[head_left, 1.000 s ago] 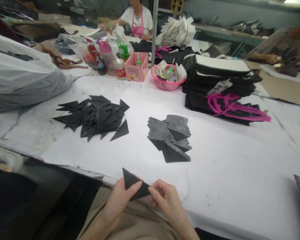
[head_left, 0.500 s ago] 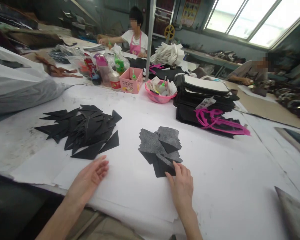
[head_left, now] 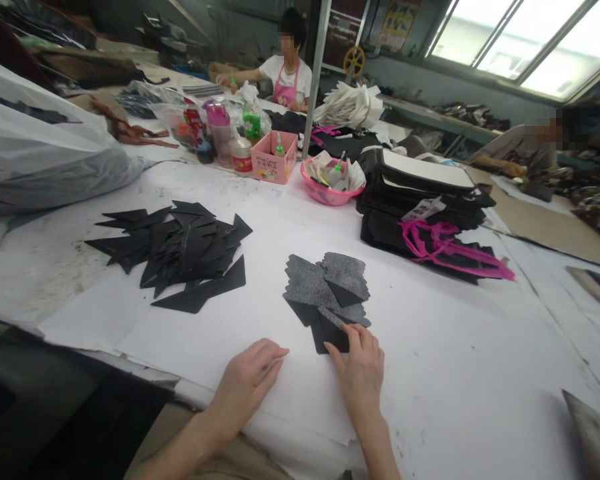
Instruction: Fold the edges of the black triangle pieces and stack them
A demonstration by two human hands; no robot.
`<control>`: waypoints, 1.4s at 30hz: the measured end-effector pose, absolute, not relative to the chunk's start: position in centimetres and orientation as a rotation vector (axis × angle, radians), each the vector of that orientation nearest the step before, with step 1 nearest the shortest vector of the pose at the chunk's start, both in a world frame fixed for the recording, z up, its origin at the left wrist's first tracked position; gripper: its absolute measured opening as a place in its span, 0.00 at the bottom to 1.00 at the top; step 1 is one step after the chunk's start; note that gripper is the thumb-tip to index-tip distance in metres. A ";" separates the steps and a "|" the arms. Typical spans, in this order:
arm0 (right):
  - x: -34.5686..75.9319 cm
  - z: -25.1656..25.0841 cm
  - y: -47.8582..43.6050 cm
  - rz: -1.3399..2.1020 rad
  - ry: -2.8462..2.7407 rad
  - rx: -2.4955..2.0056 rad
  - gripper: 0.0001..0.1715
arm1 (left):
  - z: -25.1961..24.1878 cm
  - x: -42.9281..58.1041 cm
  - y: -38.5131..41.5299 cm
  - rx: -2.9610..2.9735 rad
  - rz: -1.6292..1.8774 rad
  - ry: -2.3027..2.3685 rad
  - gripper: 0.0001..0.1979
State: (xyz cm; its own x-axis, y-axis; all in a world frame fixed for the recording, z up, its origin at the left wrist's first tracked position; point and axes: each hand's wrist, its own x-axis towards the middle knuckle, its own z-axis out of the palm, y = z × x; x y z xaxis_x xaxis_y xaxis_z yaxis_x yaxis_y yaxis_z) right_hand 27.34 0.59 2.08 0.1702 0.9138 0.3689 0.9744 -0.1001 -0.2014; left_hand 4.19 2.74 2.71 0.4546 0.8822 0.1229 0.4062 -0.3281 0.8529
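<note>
My right hand (head_left: 364,363) has its thumb and fingertips on the near edge of a black flat piece (head_left: 324,335), gripping it against the table. This piece lies at the near end of a small group of overlapping dark pieces with grey speckled, jagged-edged faces (head_left: 307,283). Left of it, my left hand (head_left: 250,380) hovers low over the white surface. Its fingers reach forward with the thumb slightly apart, and nothing shows between them. Farther left lies a loose heap of black pointed pieces (head_left: 190,250), apart from both hands.
Behind are a pink box (head_left: 273,167), a pink basin (head_left: 333,195) and bottles (head_left: 219,133). Stacked black pieces (head_left: 420,180) with a pink tie (head_left: 440,243) stand at right. A white bag (head_left: 45,153) bulges at left. Two people sit farther back.
My left hand has moved right, from beside the black heap toward my right hand, and its thumb and fingers have drawn closer. My right hand stays on the same piece. The view has shifted slightly.
</note>
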 end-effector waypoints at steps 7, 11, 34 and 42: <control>26.3 2.3 0.8 -0.343 -1.871 -2.188 0.19 | 0.7 9.4 3.5 2.663 0.724 0.899 0.17; 27.1 2.4 0.7 -0.247 -1.810 -2.187 0.23 | -0.8 10.4 3.5 2.792 0.667 0.890 0.19; 24.3 1.9 -7.7 0.202 -2.174 -1.601 0.26 | 3.3 2.4 2.4 2.184 0.806 1.150 0.06; 23.4 2.4 -7.5 0.121 -2.146 -1.692 0.15 | 2.6 2.3 0.1 2.528 0.634 1.088 0.07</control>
